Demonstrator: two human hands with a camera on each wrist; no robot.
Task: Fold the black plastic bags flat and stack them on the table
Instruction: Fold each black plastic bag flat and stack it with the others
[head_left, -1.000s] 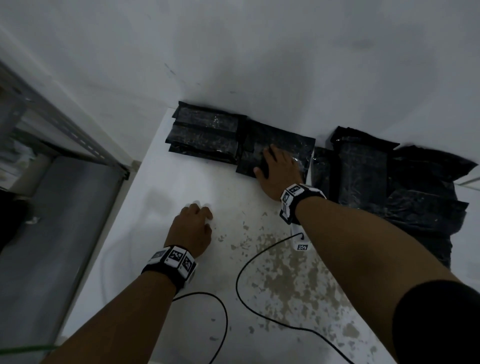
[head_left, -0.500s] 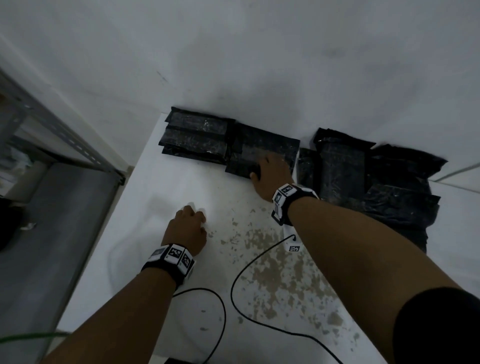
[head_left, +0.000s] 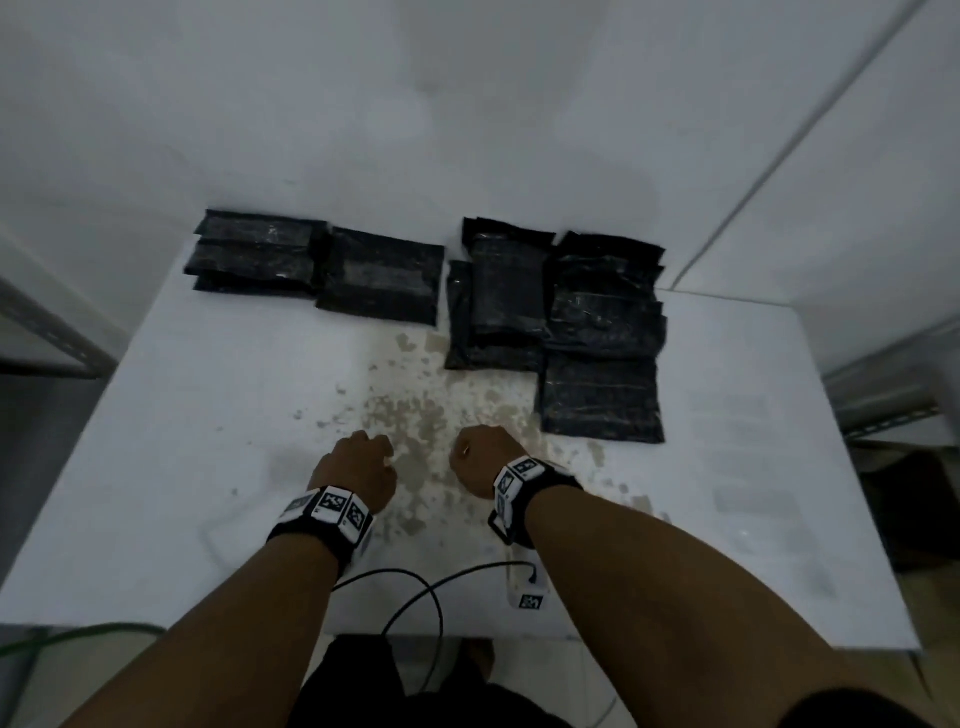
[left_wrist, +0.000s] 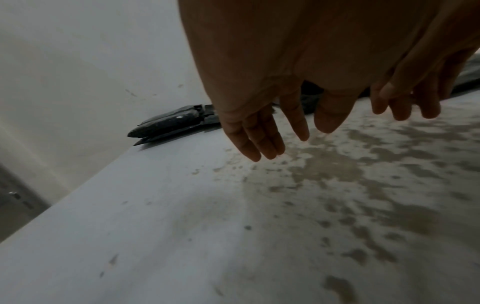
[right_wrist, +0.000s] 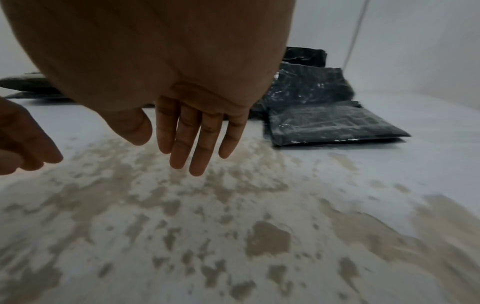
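Several folded black plastic bags lie along the back of the white table (head_left: 208, 467). A stack of them (head_left: 254, 260) sits at the back left, with one flat folded bag (head_left: 382, 283) beside it. More overlapping bags (head_left: 605, 291) lie at the back right, and one folded bag (head_left: 602, 400) is nearest to me. My left hand (head_left: 358, 462) and right hand (head_left: 483, 457) hover side by side over the stained middle of the table, touching no bag. In the wrist views the left fingers (left_wrist: 259, 133) and right fingers (right_wrist: 197, 139) hang relaxed and hold nothing.
Black cables (head_left: 415, 597) and a small white tagged block (head_left: 527, 587) lie near the table's front edge. A metal shelf frame (head_left: 47, 332) stands to the left and another shelf (head_left: 883, 405) to the right. A white wall backs the table.
My right hand has let go of the folded bag at the back and drawn back beside the left hand. The head view has swung to face the table squarely.
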